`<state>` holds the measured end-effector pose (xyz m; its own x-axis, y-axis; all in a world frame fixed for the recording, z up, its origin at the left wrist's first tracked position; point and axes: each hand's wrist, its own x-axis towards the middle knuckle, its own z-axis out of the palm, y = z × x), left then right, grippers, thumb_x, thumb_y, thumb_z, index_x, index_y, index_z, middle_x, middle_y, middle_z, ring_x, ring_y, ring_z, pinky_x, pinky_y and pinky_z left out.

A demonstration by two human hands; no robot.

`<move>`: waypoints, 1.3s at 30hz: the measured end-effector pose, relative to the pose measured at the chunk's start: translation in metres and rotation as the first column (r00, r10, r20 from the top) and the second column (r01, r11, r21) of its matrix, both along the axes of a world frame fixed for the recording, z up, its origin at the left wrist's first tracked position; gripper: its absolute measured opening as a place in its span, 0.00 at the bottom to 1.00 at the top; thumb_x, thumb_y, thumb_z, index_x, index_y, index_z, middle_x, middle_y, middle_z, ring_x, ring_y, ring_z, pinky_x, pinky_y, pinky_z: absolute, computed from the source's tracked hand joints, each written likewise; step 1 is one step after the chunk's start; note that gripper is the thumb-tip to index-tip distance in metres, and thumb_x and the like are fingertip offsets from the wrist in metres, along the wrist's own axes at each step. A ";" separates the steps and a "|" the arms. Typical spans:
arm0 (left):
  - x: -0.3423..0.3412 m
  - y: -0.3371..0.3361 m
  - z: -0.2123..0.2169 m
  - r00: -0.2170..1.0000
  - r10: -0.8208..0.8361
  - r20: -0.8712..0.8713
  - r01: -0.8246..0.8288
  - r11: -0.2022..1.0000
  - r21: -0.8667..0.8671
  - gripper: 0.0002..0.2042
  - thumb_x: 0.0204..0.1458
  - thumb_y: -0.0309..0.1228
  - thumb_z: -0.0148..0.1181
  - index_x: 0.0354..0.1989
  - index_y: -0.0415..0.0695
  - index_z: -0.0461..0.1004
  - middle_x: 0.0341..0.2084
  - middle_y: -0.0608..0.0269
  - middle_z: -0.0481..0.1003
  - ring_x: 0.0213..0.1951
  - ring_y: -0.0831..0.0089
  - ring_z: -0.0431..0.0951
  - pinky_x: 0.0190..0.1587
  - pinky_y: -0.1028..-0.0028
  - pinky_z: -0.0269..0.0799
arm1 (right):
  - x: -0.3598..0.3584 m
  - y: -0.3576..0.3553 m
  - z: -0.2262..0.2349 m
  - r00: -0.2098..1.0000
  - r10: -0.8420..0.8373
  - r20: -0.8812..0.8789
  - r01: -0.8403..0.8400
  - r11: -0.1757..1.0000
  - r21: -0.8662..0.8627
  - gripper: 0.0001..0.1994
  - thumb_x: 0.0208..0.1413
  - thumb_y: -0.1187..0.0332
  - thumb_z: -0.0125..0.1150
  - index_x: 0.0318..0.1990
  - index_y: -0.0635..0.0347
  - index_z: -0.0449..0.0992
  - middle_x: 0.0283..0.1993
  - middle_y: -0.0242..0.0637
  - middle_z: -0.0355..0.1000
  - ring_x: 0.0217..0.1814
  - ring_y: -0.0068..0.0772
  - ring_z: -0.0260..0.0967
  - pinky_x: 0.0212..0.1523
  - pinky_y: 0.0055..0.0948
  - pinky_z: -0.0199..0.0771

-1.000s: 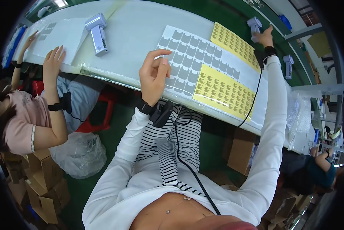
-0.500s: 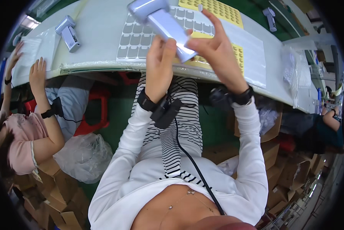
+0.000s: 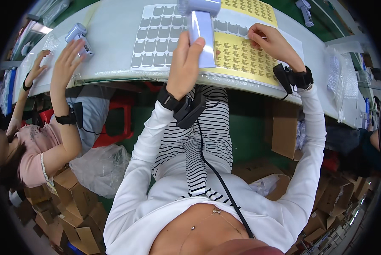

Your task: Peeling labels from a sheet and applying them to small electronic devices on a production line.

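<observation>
My left hand (image 3: 185, 63) is wrapped round the handle of a lilac handheld device (image 3: 203, 40), which has a cylindrical head at its far end. The device is held upright over the near part of the table, in front of a white sheet of grey stickers (image 3: 156, 44). To its right lies a yellow sheet of small printed labels (image 3: 245, 57). My right hand (image 3: 273, 41) is above that sheet's far right part, thumb and fingers pinched together. Whatever is between those fingertips is too small to make out.
A second yellow label sheet (image 3: 254, 9) lies farther back. Similar lilac devices stand at the left (image 3: 81, 40) and far right (image 3: 304, 12). A co-worker's hand (image 3: 65, 61) is raised near the left device. Bubble wrap (image 3: 341, 76) hangs at the right; cardboard boxes (image 3: 73, 195) crowd the floor.
My right hand has left the device and moved right, down to the yellow label sheet. My left hand has turned the device more upright. The co-worker's hands have lifted from the clear bag.
</observation>
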<state>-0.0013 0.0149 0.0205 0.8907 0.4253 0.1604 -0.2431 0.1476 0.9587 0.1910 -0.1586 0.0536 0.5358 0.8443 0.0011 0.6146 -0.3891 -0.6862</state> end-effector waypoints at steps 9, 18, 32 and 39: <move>0.009 0.000 -0.013 0.994 0.059 -0.096 -0.037 0.976 0.215 0.17 0.58 0.38 0.45 0.43 0.33 0.62 0.27 0.47 0.74 0.30 0.61 0.75 0.35 0.69 0.68 | 0.008 0.002 -0.001 0.982 0.134 0.135 -0.112 0.981 -0.158 0.06 0.58 0.72 0.49 0.34 0.66 0.68 0.26 0.35 0.67 0.26 0.22 0.64 0.32 0.20 0.67; 0.010 0.002 -0.013 0.989 0.084 -0.124 -0.047 0.961 0.273 0.17 0.58 0.38 0.45 0.44 0.33 0.62 0.26 0.47 0.75 0.29 0.60 0.76 0.33 0.68 0.68 | 0.000 0.003 -0.012 0.898 0.163 0.408 -0.161 0.986 -0.039 0.04 0.54 0.74 0.51 0.34 0.66 0.69 0.27 0.40 0.68 0.25 0.34 0.63 0.28 0.27 0.64; 0.011 0.001 -0.018 0.989 0.057 -0.133 -0.014 0.952 0.305 0.19 0.57 0.39 0.45 0.47 0.33 0.61 0.28 0.44 0.75 0.31 0.54 0.76 0.35 0.65 0.68 | 0.000 0.003 -0.008 0.907 0.176 0.383 -0.144 0.983 -0.111 0.05 0.54 0.72 0.52 0.33 0.65 0.69 0.28 0.41 0.69 0.27 0.36 0.66 0.30 0.28 0.65; 0.009 0.002 -0.017 0.990 0.061 -0.126 -0.024 0.961 0.274 0.20 0.57 0.39 0.45 0.47 0.32 0.61 0.28 0.44 0.74 0.32 0.53 0.76 0.36 0.64 0.68 | 0.003 -0.003 0.003 0.910 0.235 0.341 -0.211 0.972 -0.106 0.06 0.53 0.70 0.52 0.32 0.65 0.69 0.28 0.44 0.69 0.30 0.44 0.66 0.32 0.33 0.65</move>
